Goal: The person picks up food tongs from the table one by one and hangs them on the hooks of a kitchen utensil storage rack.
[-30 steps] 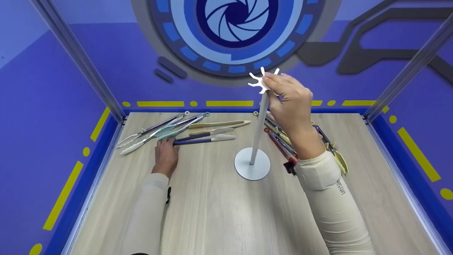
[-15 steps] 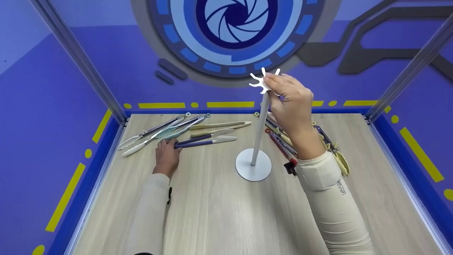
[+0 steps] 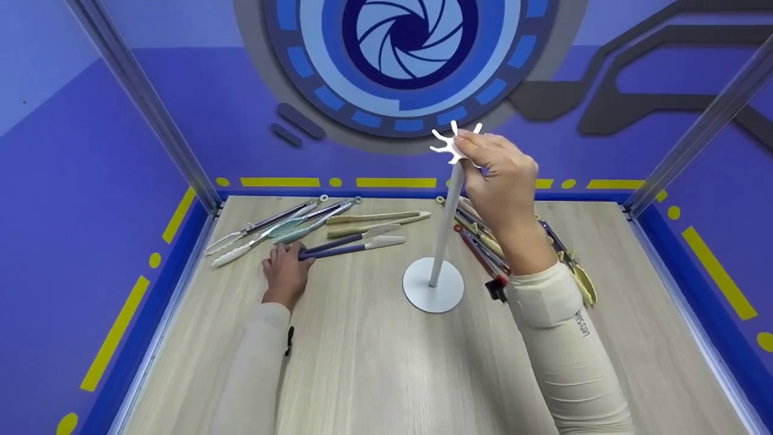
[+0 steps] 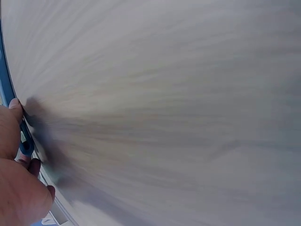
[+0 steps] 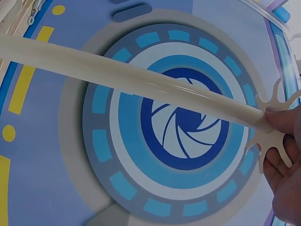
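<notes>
With its thumb and fingers, my right hand (image 3: 501,175) grips the top of a white stand (image 3: 444,229). The stand is a straight pole on a round base (image 3: 413,290), crowned by a ring of curved hooks (image 5: 268,141). In the right wrist view the thumb lies where pole and hooks meet. At the left, my left hand (image 3: 286,272) pinches the handle end of navy tongs (image 3: 338,249) with whitish tips. The left wrist view shows the thumb on the blue handle (image 4: 5,77), near its looped end. These tongs lie spread, tips pointing right towards the stand.
Behind the left hand lie teal tongs (image 3: 311,228), white-tipped tongs (image 3: 232,255) and beige tongs (image 3: 362,217). Right of the stand, partly behind the right arm, are red-handled tongs (image 3: 474,248) and yellow-tipped tongs (image 3: 583,284). Blue panels (image 3: 181,121) wall in the wooden table (image 3: 362,362).
The left hand has drawn the navy tongs' handle end slightly towards me, tilting them, and its fingers have shifted. The right hand keeps its grip on the stand. The head view has shifted a little.
</notes>
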The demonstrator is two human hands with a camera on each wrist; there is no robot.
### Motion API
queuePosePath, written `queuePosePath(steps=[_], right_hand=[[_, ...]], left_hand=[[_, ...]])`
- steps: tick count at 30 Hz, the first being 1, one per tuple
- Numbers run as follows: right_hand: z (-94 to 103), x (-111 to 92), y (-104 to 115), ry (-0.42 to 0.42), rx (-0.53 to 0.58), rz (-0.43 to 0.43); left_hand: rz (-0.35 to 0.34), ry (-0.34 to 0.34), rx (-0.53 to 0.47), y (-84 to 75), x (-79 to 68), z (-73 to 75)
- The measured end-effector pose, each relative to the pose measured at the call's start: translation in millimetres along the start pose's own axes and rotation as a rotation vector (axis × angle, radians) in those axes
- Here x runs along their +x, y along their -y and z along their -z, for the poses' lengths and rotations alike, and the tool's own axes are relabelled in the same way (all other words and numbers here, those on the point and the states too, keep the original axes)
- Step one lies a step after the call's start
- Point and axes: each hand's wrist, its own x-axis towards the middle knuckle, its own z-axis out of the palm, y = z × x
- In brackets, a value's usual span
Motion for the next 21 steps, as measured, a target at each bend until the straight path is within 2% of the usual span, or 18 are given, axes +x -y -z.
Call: queuePosePath(steps=[10, 16, 21], right_hand=[[1.2, -1.7, -4.3, -0.003, 0.010, -0.007], [1.0, -3.8, -4.5, -0.009, 0.021, -0.021], [1.8, -3.9, -4.8, -0.020, 0.031, -0.016]], left_hand=[[-0.071, -0.029, -0.001, 5.4, -14.5, 0.5], [-0.105, -0.072, -0.102, 11.4, -24.9, -1.3], [-0.166, -0.150, -0.191, 5.1, -33.9, 3.8]])
